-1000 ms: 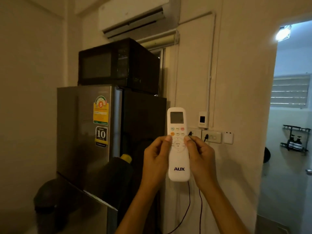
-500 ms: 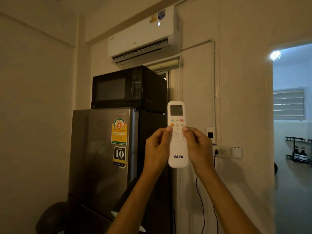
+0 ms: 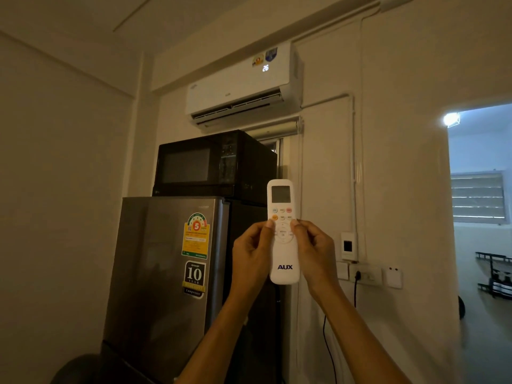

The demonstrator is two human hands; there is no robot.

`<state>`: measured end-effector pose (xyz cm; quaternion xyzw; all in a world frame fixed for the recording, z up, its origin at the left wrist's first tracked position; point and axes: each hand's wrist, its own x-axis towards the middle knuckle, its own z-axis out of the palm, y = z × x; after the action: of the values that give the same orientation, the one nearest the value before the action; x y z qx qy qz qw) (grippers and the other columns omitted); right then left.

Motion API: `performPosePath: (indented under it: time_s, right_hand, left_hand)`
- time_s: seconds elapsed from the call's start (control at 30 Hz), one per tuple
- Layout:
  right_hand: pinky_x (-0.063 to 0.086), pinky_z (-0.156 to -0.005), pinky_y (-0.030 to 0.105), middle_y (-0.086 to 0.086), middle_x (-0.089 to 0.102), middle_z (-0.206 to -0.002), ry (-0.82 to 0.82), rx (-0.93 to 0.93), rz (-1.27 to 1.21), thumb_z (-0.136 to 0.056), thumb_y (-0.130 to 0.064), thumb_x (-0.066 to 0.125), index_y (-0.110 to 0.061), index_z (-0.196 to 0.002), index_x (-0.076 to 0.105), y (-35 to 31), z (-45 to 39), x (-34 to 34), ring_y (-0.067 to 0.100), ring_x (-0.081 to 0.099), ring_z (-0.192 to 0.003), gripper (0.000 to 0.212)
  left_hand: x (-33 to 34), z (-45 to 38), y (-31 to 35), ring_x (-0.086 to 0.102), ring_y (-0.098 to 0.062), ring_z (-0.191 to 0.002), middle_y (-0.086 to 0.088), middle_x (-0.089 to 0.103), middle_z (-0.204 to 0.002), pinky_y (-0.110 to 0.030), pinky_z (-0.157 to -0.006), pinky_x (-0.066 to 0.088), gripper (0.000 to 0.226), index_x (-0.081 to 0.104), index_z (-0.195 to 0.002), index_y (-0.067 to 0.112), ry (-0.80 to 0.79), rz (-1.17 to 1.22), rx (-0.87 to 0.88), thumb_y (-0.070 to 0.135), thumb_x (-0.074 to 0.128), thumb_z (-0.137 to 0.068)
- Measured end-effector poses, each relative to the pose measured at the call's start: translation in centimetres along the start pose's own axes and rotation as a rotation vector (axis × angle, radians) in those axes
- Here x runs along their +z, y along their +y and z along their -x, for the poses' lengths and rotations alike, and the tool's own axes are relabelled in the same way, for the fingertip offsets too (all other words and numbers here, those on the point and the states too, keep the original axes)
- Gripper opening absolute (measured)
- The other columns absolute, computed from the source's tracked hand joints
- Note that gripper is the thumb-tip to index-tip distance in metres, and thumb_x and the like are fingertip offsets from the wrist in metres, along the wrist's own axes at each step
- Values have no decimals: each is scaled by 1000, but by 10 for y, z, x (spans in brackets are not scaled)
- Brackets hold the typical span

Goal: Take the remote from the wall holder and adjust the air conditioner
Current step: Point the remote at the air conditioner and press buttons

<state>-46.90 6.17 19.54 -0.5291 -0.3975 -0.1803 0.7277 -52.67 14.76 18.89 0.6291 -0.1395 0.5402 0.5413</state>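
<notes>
**Dim room, remote raised toward the wall unit**

In a dim room with cream walls, the white remote (image 3: 283, 231) stands upright, grasped by both hands: left hand (image 3: 250, 252) and right hand (image 3: 315, 252) each keep a clenched grip, thumbs on its buttons. Above, the air conditioner (image 3: 243, 84) shows 26, over a microwave (image 3: 213, 163) atop a fridge (image 3: 166, 273).

path remote (image 3: 283, 231) to air conditioner (image 3: 243, 84): open | microwave (image 3: 213, 164) below-left, clear of it

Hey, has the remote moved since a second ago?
Yes, upward. The remote now tops the fridge's upper edge, which it was below before, and its bottom end has risen level with the wall socket.
</notes>
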Motion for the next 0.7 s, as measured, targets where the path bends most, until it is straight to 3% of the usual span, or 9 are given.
performPosePath:
  time_s: [0.23, 0.57, 0.7]
  right_hand:
    - [49, -44, 9, 0, 65, -92, 36, 34, -15, -88, -29, 51, -18, -94, 59, 11, -7, 9, 9, 65, -65, 16]
    - [49, -46, 10, -1, 66, -83, -3, 48, -36, -84, -28, 57, -14, -87, 62, 23, -17, 15, 2, 67, -57, 16]
    - [55, -55, 19, 4, 70, -92, -29, 40, 9, -81, -30, 61, -14, -86, 63, 28, -20, 12, 12, 69, -70, 17]
  left_hand:
    - [1, -1, -10, 70, -24, -82, -4, 69, -89, -30, -66, 59, 15, 59, -84, 29, 74, -16, -55, 23, 47, -91]
    - [-9, -2, -18, 70, -15, -75, 1, 69, -85, -20, -57, 58, 11, 58, -84, 26, 92, -81, -63, 23, 50, -90]
    - [-9, 0, -17, 70, -11, -72, 2, 68, -85, -17, -56, 57, 12, 59, -84, 28, 84, -89, -56, 22, 50, -90]
